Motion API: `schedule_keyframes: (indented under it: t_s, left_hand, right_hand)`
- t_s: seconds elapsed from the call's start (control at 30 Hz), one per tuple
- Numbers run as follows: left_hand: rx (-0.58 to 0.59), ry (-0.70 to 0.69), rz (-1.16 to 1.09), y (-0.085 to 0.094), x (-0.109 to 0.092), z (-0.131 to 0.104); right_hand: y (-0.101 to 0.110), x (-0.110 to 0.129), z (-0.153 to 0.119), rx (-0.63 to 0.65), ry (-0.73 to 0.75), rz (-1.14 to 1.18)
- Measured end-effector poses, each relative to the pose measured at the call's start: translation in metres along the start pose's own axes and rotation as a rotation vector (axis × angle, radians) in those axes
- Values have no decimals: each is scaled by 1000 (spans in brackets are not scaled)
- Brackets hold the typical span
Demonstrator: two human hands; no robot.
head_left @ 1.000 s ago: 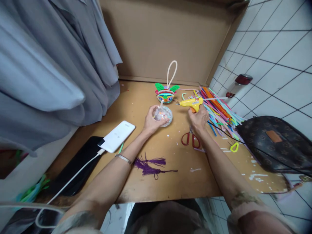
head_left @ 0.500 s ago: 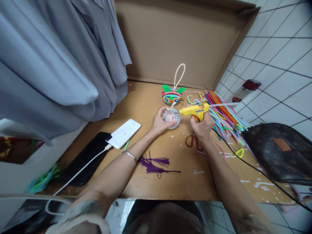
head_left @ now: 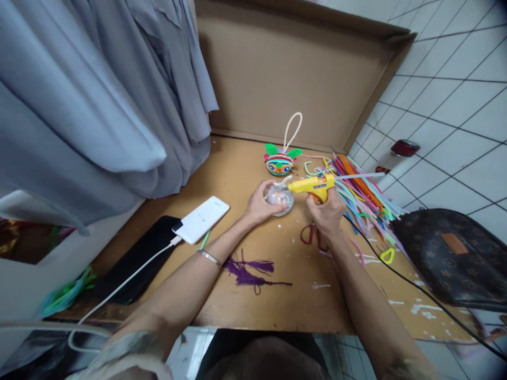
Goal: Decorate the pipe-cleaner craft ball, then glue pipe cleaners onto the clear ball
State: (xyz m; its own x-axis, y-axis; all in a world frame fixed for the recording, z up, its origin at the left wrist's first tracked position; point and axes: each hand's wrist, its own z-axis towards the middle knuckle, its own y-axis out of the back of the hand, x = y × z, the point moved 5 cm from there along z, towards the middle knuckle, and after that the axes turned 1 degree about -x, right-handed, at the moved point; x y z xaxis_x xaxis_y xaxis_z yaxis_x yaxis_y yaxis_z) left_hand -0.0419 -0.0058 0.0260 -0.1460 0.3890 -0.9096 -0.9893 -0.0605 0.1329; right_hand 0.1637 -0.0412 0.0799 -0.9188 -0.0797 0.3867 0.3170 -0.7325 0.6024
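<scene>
My left hand [head_left: 262, 205] is closed around a clear, round ball [head_left: 282, 202] with small pale and orange bits showing inside. A white fuzzy stem [head_left: 284, 182] sticks up at the top of the ball. My right hand [head_left: 325, 211] grips a yellow hot glue gun [head_left: 315, 185] with a glue stick [head_left: 358, 176] poking out of its back. Its nozzle is at the ball's upper side; whether it touches cannot be made out. Just behind the ball sits a colourful lion-head ornament [head_left: 279, 164] with green ears and a white loop.
Purple tassels [head_left: 249, 270] lie in front, and red-handled scissors [head_left: 307, 234] lie partly under my right hand. Pipe cleaners [head_left: 364, 195] pile up at right beside a dark patterned bag [head_left: 455, 248]. A white power bank [head_left: 204, 219] lies at left. The gun's black cord [head_left: 412, 274] crosses the right side.
The nozzle has shifted slightly left along the top of the ball, and the white stem now leans more to the right. The whole view has moved a little. Both grips are kept.
</scene>
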Motion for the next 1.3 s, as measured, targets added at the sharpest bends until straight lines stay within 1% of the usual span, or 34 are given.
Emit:
schedule_keyframes:
  t_s: [0.4, 0.57, 0.8, 1.3]
  left_hand:
    - [9, -21, 42, 3, 0, 0]
    - [24, -6, 40, 2, -1, 0]
    - [8, -28, 30, 1, -4, -1]
    - [6, -31, 30, 1, -2, 0]
  right_hand:
    - [0, 1, 1, 31, 32, 22]
    - [-1, 0, 1, 38, 39, 12]
    - [-1, -2, 0, 41, 57, -4]
    - [-1, -4, 2, 48, 108, -5]
